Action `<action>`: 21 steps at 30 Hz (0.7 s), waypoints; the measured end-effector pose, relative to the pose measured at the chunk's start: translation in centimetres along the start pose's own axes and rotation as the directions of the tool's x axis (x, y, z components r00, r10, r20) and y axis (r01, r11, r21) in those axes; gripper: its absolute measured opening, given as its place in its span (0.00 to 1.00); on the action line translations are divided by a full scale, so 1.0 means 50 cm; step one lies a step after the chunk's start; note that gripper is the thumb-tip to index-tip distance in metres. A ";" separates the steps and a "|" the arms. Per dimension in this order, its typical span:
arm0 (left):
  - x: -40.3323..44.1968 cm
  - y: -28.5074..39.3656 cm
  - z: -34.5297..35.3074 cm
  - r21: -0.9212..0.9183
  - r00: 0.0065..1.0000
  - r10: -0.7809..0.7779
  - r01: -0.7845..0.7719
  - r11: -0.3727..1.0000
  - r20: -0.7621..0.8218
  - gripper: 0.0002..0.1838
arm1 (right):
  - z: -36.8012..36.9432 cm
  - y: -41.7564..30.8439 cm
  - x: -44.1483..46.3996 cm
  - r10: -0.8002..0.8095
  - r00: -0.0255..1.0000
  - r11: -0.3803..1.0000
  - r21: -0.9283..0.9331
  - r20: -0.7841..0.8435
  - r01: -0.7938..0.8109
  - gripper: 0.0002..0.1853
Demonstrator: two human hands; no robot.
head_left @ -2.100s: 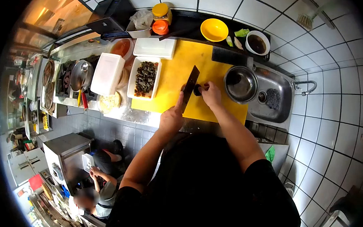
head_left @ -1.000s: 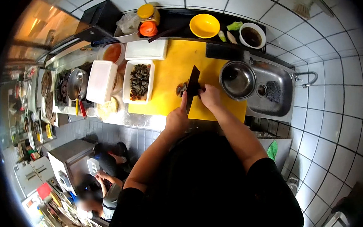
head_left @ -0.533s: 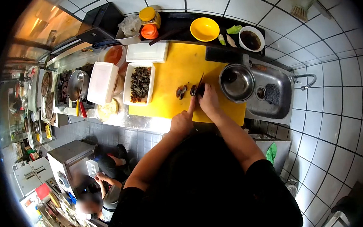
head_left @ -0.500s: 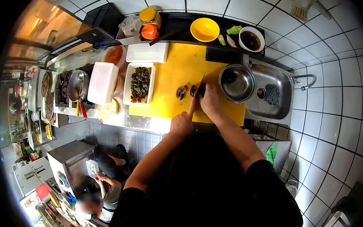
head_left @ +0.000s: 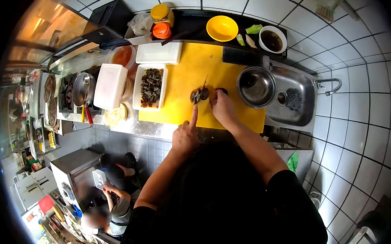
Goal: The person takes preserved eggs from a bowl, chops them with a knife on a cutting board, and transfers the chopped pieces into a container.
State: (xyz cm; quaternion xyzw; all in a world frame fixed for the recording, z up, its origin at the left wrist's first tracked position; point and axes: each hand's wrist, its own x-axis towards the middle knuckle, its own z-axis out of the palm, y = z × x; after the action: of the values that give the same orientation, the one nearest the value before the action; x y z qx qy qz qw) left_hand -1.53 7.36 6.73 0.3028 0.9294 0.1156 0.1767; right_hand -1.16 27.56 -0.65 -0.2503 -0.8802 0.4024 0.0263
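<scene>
On the yellow cutting board (head_left: 188,69) lie dark, glossy egg pieces (head_left: 196,96) that look like preserved egg. My left hand (head_left: 186,133) has its index finger stretched toward them, the tip at their near edge and the other fingers curled. My right hand (head_left: 222,107) is closed, apparently round the handle of a knife (head_left: 206,81); the blade shows nearly edge-on beside the pieces, and the grip is mostly hidden. Another dark piece (head_left: 222,90) sits just beyond the right hand's knuckles. A white tub (head_left: 164,97) of diced dark pieces stands left of the hands.
A steel bowl (head_left: 271,93) rests in the sink (head_left: 308,116) at right. Along the back are a yellow bowl (head_left: 222,28), a white bowl of dark liquid (head_left: 272,42) and jars (head_left: 162,31). A pan (head_left: 84,88) sits on the stove; a seated person (head_left: 115,201) is lower left.
The knife has moved left, up to the egg pieces, with my right hand. My left hand has drawn back and left, and a dark piece now shows beyond the right hand.
</scene>
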 end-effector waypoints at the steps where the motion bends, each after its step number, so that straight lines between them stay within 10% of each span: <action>1: 0.001 -0.004 0.003 0.019 1.000 -0.010 0.010 1.000 0.011 0.49 | 0.010 -0.007 0.008 0.029 1.000 1.000 0.012 -0.002 -0.029 0.16; 21: 0.035 -0.012 0.023 0.027 0.986 -0.007 0.003 1.000 0.168 0.50 | 0.063 0.000 0.064 0.148 0.986 0.989 0.014 -0.073 -0.147 0.11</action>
State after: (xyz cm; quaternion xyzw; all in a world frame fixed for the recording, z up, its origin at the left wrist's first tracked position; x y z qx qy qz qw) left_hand -2.69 8.04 5.02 0.3114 0.9133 0.0767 0.2509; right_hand -4.74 26.86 -3.25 -0.3293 -0.8561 0.3972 0.0300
